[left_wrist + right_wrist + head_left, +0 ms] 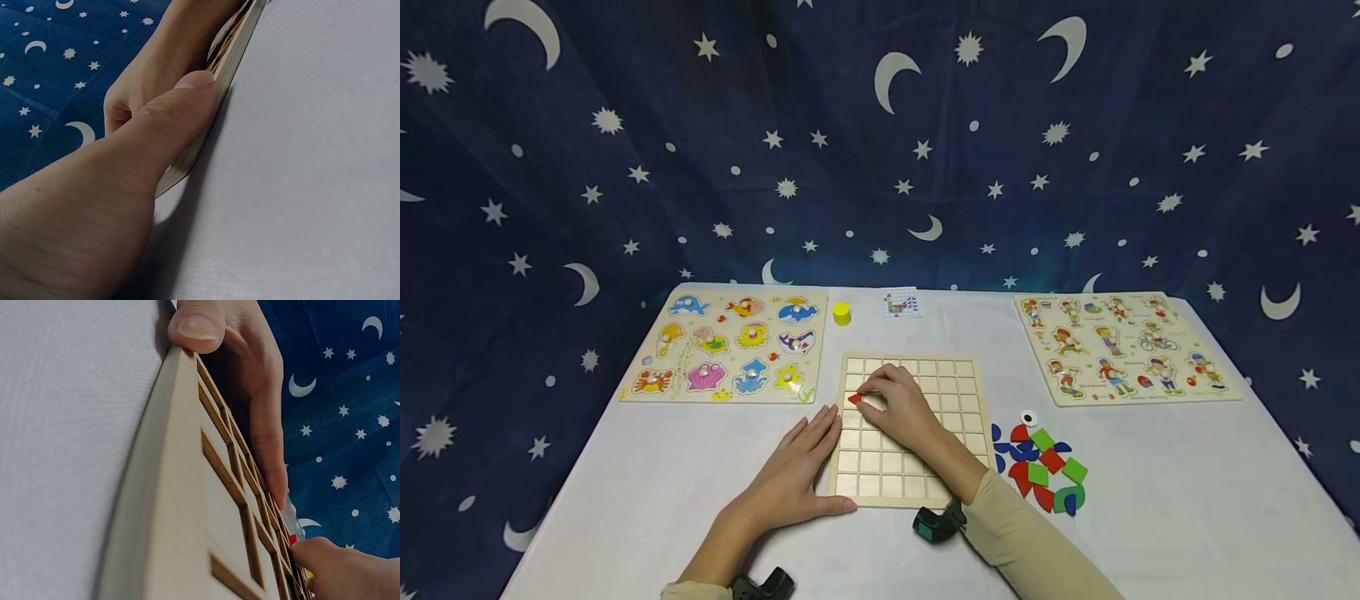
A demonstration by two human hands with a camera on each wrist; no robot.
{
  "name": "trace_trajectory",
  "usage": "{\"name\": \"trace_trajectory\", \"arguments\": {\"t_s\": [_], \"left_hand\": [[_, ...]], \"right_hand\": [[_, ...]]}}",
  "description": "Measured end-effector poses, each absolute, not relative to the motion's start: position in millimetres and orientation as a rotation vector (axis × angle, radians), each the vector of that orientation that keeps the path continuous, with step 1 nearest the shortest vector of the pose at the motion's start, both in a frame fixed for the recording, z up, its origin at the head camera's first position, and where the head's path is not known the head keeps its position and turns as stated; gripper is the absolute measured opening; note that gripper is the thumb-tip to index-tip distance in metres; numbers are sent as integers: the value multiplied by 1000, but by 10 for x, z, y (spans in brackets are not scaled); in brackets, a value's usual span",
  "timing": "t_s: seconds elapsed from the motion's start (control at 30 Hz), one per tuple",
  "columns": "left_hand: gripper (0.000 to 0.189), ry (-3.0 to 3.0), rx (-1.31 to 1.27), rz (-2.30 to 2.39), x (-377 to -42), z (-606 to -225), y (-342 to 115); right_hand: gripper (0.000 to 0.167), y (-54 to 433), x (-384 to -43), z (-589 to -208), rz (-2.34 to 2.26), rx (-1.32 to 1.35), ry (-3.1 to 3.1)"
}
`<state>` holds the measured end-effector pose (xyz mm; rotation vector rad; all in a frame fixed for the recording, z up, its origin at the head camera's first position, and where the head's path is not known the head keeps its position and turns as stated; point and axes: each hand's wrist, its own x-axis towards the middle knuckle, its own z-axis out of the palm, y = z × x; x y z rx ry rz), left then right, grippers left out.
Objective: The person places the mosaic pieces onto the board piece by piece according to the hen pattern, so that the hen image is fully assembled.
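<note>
A wooden grid board [868, 485] with square cells lies flat on the white table. My right hand [904, 412] reaches over it from the right and pinches a small red piece [854, 398] between thumb and fingers at the upper left cells. The fingers partly cover the piece, so its full shape is hidden. My left hand [797, 477] rests along the board's left side with its fingers extended. Its thumb [178, 106] touches the near edge of the board. The right wrist view shows the same thumb at the board's corner, with the red piece [292, 539] farther off.
Loose flat pieces in red, green and blue, such as a green square [1075, 471], lie right of the board near a white ring-like piece [1028, 418]. Behind stand a yellow cylinder [842, 314] and a pattern card [900, 303]. Sea-animal [730, 358] and children-figure [1123, 350] puzzles flank them.
</note>
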<state>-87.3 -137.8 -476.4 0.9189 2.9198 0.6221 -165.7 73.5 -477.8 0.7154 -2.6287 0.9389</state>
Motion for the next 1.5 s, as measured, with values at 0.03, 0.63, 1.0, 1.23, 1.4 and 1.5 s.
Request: {"name": "trace_trajectory", "arguments": {"t_s": [0.03,0.63,1.0,1.23,1.4,1.5], "left_hand": [[114,2924,922,623,-872,-4771,-1378],[113,2906,936,630,-836,-4768,-1374],[112,2900,926,635,-849,-4734,-1364],[113,2914,916,644,-889,-4725,-1357],[113,2916,913,640,-894,-4742,-1364],[114,2919,914,618,-882,-4754,-1368]], "right_hand": [[13,734,-1651,-4781,932,717,-2628],[15,762,-1606,-4809,960,713,-2633],[22,858,-1612,-4653,1010,761,-2712],[29,1215,-1618,-4281,1113,783,-2795],[30,1633,-1537,-4152,1030,740,-2871],[29,1928,-1467,-4171,941,720,-2935]]}}
